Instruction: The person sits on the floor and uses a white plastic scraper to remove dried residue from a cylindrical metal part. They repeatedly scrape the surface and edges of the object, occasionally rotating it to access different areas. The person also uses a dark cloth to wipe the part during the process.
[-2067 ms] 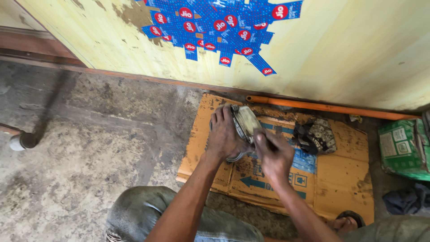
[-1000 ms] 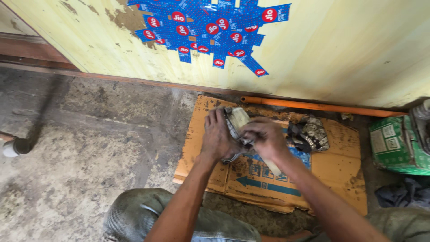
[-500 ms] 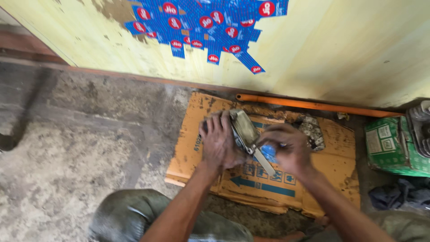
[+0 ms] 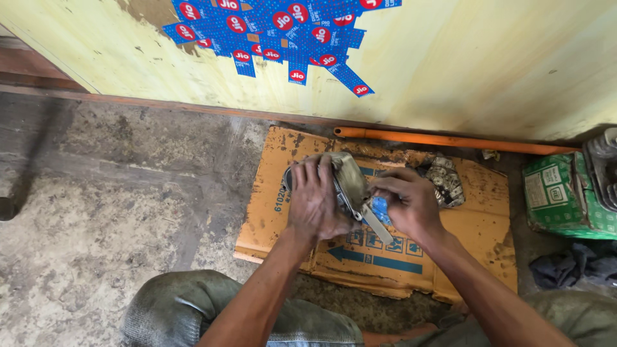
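Observation:
My left hand [image 4: 317,200] is clamped over a grimy grey metal engine part [image 4: 348,175] that stands on a flattened orange cardboard sheet [image 4: 475,238]. My right hand [image 4: 406,202] presses in from the right and grips a flat silvery tool [image 4: 376,224] whose blade lies against the part's edge. Much of the part is hidden under my fingers. A greasy crumpled rag [image 4: 443,177] lies just behind my right hand.
An orange rod [image 4: 450,140] lies along the foot of the yellow wall. A green carton [image 4: 558,196] with a metal piece on it stands at the right, a dark cloth [image 4: 569,266] below it. Rough concrete floor [image 4: 109,193] stretches left. My knees are at the bottom.
My view has shifted, so the cardboard sits further left in the frame. My right hand has moved closer to the part with the flat tool; my left hand keeps its hold.

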